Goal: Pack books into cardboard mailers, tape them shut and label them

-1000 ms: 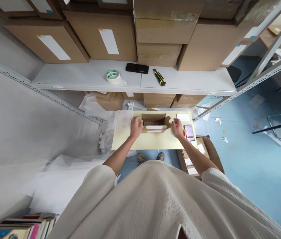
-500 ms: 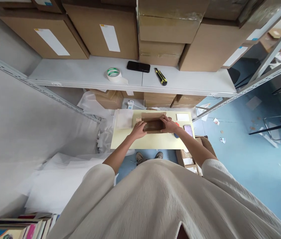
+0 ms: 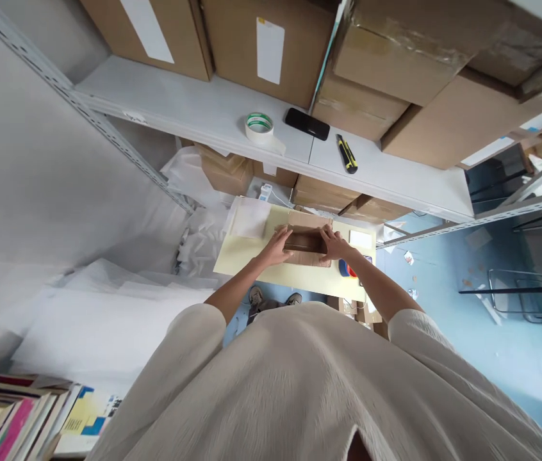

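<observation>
A small brown cardboard box (image 3: 305, 240) stands on a pale yellow table (image 3: 252, 259) below me. My left hand (image 3: 278, 246) presses on the box's left end with its fingers curled over the edge. My right hand (image 3: 333, 245) grips the box's right end the same way. The box's top flap stands open toward the shelf, and its inside looks dark. A white sheet (image 3: 249, 218) lies on the table left of the box. A red and blue object (image 3: 346, 269) sits by my right wrist.
A white shelf (image 3: 204, 112) above the table carries a tape roll (image 3: 259, 126), a black phone (image 3: 307, 123) and a yellow utility knife (image 3: 347, 154), with large cartons behind. White wrapping paper (image 3: 107, 314) lies piled at left. Books (image 3: 16, 416) are stacked at bottom left.
My hands moved from the box's outer sides onto its ends, and the white items inside no longer show. My view has tilted left.
</observation>
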Motion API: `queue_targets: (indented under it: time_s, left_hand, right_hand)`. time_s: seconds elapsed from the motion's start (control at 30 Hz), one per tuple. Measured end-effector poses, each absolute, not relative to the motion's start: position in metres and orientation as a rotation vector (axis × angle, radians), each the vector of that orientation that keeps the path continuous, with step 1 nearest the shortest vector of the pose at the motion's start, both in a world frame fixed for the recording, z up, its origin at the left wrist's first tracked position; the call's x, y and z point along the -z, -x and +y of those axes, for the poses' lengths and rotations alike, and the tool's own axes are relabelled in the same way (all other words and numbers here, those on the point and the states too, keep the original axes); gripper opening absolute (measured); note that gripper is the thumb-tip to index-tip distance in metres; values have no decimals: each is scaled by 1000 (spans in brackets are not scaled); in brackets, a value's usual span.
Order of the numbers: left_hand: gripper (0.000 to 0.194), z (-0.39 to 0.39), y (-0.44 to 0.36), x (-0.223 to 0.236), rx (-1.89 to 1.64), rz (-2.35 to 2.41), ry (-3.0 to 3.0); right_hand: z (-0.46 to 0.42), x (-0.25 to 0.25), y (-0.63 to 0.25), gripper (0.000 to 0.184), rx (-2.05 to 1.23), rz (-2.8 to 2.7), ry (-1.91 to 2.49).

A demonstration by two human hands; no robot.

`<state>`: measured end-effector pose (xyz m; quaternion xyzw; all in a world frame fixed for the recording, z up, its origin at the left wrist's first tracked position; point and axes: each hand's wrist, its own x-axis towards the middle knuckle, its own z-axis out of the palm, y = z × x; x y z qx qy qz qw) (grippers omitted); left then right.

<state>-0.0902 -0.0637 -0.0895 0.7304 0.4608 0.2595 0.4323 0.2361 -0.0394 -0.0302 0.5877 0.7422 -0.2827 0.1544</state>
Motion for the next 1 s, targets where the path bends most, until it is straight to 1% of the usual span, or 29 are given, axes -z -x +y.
queue_targets:
  time_s: [0.07,0.1,0.17,0.3,0.43,0.6,0.73,0.8,0.87,1.0]
  left_hand:
    - [64,-57,99,88,-832,1211,-1744]
    - [56,-50,106,88,-902,1278,-1699]
    - [50,-34,123,89,-957,1467,-1590]
    - [57,3,168,100,-752,1798,-1374]
    - [67,26,207,117,-429,2039,-1253]
    - [84,43,230,132,-263,2147,-1222]
    - [91,53,238,141,-154,2136,-1148]
    - [90,55,238,144,-133,2132,-1169]
    - [85,54,237,145,-142,2135,-1261]
    - [63,51,231,142,-130,2093,-1362]
  right_hand:
    - [-39,28,-234,167,779,2092,-1684]
    - [-39,28,-233,167,769,2080,-1687]
    - [-40,27,-232,166,767,2077,-1694]
    - [-41,28,-232,159,789,2102,-1724]
    - [-43,27,-232,163,756,2064,-1722]
    - [-45,25,-230,161,754,2050,-1720]
    - [-47,23,-228,161,747,2020,-1731]
    - [-47,21,-227,162,772,2010,-1748]
    - [-48,20,-227,162,804,2011,-1767]
    - [-48,18,-226,161,800,2005,-1762]
